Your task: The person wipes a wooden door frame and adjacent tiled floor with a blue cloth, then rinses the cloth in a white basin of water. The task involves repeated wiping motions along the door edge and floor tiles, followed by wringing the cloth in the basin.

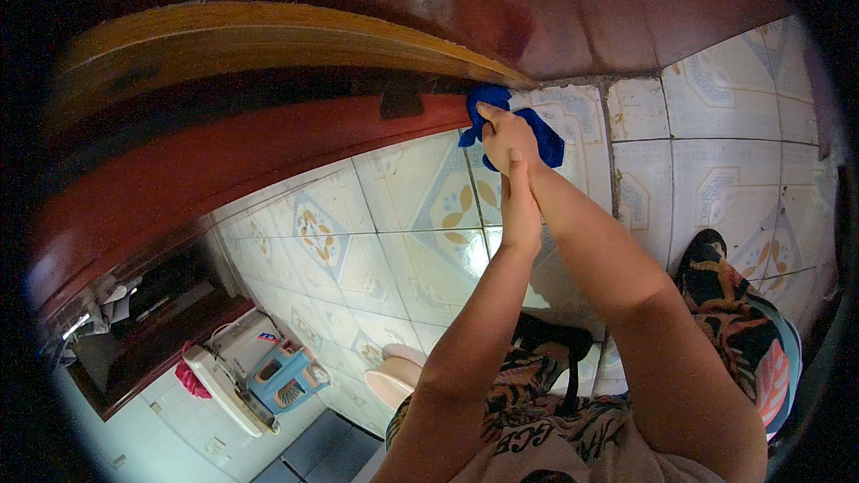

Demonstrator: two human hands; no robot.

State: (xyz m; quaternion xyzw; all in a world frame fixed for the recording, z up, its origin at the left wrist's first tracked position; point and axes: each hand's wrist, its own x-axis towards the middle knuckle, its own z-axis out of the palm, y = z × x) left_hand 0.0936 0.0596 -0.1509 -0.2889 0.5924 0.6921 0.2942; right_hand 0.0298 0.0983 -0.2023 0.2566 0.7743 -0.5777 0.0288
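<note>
My right hand (508, 137) grips a blue cloth (542, 137). Part of the cloth lies against the floor-level end of a long red-painted wooden panel (302, 124), and more of it hangs over the floor tiles. My left hand (520, 204) is wrapped around my right wrist, its thumb on top; its other fingers are mostly hidden. Above the red panel runs a yellow-brown wooden edge (268, 30), with a dark gap between them. A dark metal piece (401, 99) sits at the red panel's upper edge, left of the cloth.
A glossy dark red panel (570, 7) rises beyond my hands. Patterned tiles (416, 261) cover the floor. To the lower left are a pale pink basin (389, 379), a blue plastic stool (285, 376) and a white appliance (225, 392). My shoe (704, 248) stands at right.
</note>
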